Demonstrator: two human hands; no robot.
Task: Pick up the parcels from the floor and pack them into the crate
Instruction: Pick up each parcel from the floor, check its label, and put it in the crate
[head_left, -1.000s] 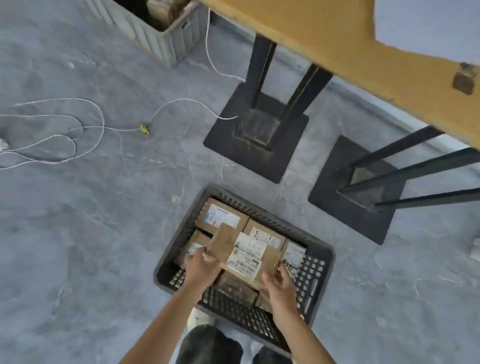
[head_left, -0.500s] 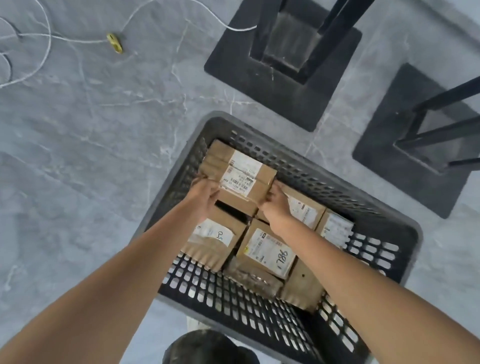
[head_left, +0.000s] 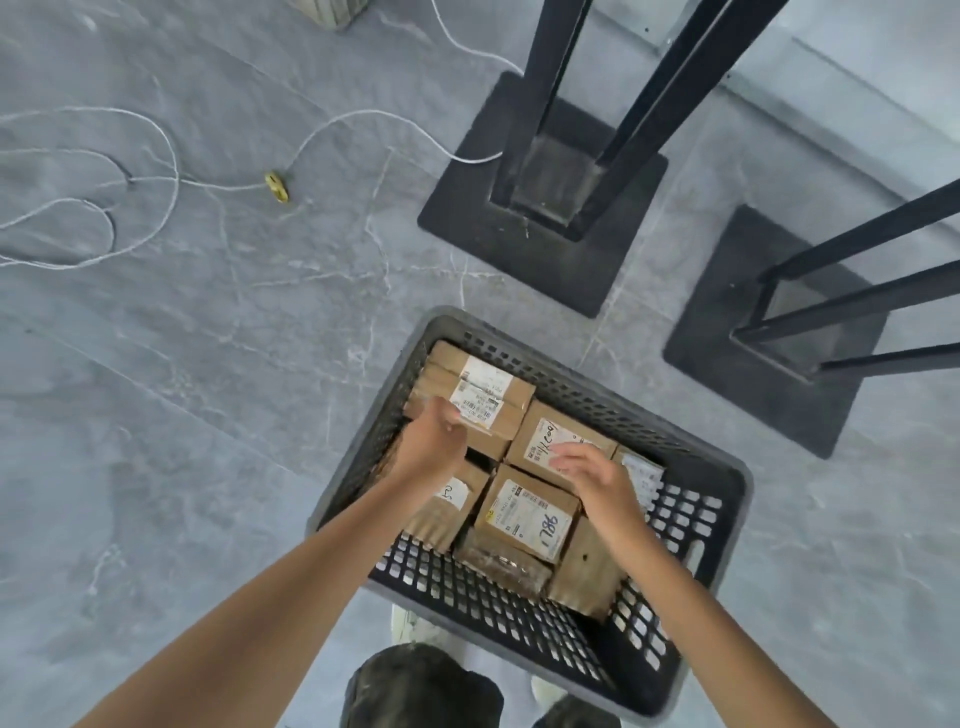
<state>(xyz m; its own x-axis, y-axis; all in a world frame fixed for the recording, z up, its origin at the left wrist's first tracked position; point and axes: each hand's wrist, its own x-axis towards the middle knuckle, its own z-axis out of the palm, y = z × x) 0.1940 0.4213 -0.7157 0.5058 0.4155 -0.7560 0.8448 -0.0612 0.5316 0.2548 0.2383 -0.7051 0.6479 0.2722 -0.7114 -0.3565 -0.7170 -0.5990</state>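
Cardboard parcels (head_left: 525, 519) lie packed close together inside the dark plastic crate (head_left: 467, 584), which stands on the grey floor (head_left: 208, 415). Both hands hang over them and hold nothing. The left hand (head_left: 434, 449) has loosely bent fingers beside the far-left parcel (head_left: 485, 392), and the right hand (head_left: 592, 480) has relaxed, spread fingers.

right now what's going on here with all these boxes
A person is leaning over a dark plastic crate on the floor, packing cardboard parcels into it. Several already fill the far half. Both hands are over the crate with relaxed fingers, holding nothing. The left hand is at the top parcel in the far left corner, though contact is unclear. The right hand hovers above the middle ones.
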